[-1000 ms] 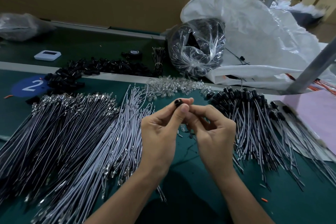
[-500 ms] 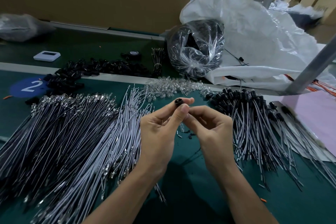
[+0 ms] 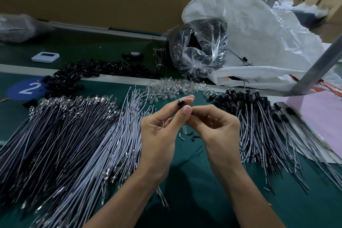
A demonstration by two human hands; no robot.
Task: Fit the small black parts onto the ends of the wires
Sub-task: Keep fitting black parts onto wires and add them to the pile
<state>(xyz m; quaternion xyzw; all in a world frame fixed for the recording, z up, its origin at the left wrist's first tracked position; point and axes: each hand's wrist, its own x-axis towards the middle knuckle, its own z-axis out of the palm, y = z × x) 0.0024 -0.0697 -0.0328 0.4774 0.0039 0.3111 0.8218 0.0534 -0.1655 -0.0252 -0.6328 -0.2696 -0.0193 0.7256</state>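
Where the dark green bench mat (image 3: pixel 203 200) begins on the left, a round blue sticker (image 3: pixel 27 88) bears a white 2, and a flat white device (image 3: pixel 45 57) with rounded corners lies behind it. Beside them sits a loose heap of black parts (image 3: pixel 96 69), glossy and stubby. Nearer, a broad fan of thin grey wires (image 3: pixel 74 144) spreads over the mat, their far ends tipped with bright metal terminals.

At the centre, the left hand (image 3: pixel 159 135) is raised above the mat and pinches one small black part (image 3: pixel 180 105) between thumb and forefinger, with a glint of metal at its top. The right hand (image 3: pixel 220 135) has curled fingers whose tips meet the left thumb; whether it holds anything cannot be told. Behind the hands lies a scatter of clear, glassy pieces (image 3: pixel 175 89).

To the right, a second fan of capped wires (image 3: pixel 259 122) ends in black tips. Farther back, a crinkled clear bag (image 3: pixel 199 50) stuffed with dark parts leans against a large white plastic sack (image 3: pixel 259 29). A smooth pink sheet (image 3: pixel 318 116) lies at the far right.
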